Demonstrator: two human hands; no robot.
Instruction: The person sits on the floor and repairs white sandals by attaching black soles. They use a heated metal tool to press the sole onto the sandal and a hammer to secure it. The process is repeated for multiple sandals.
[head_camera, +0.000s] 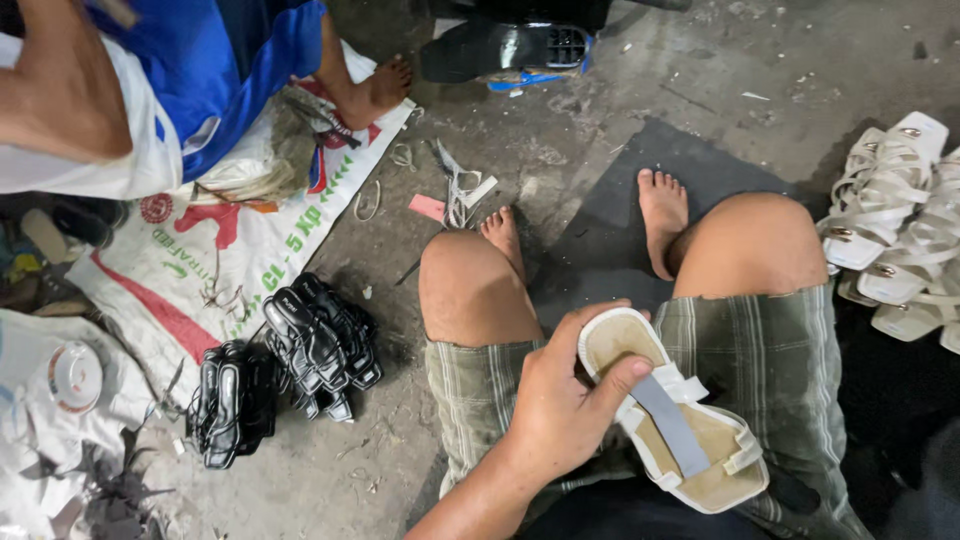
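A seated person's left hand (560, 410) grips a cream-white strapped sandal upper with a tan insole board (672, 410), fingers curled under its heel end and the thumb pressed on a flat grey strip (670, 425) lying along the board. The piece rests upside down across the lap, on green plaid shorts (770, 350), near the bottom middle of the scene. The right hand is out of view, so its state cannot be told. The step in hand looks like holding the strip flat on the bare insole; any next move would call for firm, even pressure along its length. The insole is rough and tan, rimmed by folded white strap ends. To the far right lies a heap of finished white strappy sandals (890, 220); to the left, bundles of black sandal soles (320, 340) sit on the grey concrete floor (600, 110) beside a printed woven sack (230, 250). Another person in blue shorts (220, 60) sits at the far left.
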